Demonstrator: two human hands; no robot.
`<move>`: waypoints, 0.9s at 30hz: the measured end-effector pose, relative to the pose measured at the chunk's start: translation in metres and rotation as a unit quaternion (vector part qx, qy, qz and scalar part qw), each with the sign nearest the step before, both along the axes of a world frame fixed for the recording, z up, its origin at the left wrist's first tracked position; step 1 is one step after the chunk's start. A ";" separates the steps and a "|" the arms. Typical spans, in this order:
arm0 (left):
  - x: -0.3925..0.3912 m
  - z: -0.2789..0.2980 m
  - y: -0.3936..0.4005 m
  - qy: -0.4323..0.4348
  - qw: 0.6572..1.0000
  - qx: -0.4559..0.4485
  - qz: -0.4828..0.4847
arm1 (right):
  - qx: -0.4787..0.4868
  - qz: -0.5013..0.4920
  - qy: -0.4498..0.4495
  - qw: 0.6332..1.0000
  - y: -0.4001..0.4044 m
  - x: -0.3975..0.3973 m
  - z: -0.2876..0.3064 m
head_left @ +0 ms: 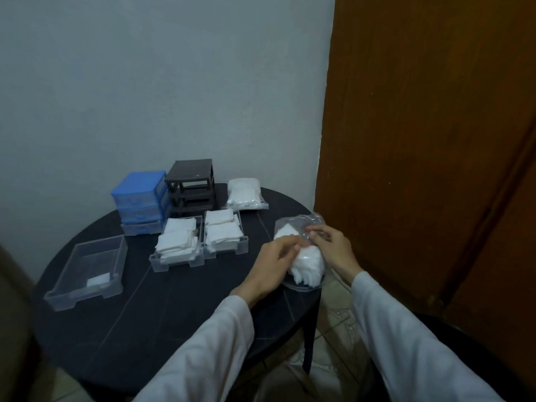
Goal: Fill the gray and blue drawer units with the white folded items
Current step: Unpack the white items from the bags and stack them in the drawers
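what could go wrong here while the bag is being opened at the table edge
1. The plastic bag sits at the right rim of the round table, partly over the edge; tugging it with both the left hand and the right hand could tip white pads onto the floor.
2. The two clear drawers are piled above their rims, so they might catch when slid into the dark frame.

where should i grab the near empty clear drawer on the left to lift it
Take the clear drawer by its two long side walls, coming from above with one hand on each. It sits upright and open-topped on the table, its thin walls are bare, and only one white folded item lies in its near corner.
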State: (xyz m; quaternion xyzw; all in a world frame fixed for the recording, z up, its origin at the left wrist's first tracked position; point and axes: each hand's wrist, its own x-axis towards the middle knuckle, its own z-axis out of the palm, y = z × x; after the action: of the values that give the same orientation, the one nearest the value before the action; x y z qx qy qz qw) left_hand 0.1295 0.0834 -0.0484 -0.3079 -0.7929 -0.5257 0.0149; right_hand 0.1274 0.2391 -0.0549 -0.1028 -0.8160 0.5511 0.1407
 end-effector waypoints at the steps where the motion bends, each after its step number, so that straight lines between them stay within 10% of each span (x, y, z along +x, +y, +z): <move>1: 0.000 0.000 0.000 -0.003 1.000 0.000 -0.001 | 0.044 -0.024 -0.001 0.999 0.002 0.001 -0.002; 27: -0.010 0.030 -0.058 0.068 0.991 0.006 0.117 | 0.173 0.054 0.074 0.981 -0.029 0.012 0.030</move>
State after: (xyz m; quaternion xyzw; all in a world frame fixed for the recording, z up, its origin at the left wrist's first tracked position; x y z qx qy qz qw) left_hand 0.1192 0.0259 -0.0185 -0.2479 -0.8177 -0.5026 0.1315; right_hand 0.1394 0.2102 -0.0246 0.0082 -0.8909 0.4140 0.1867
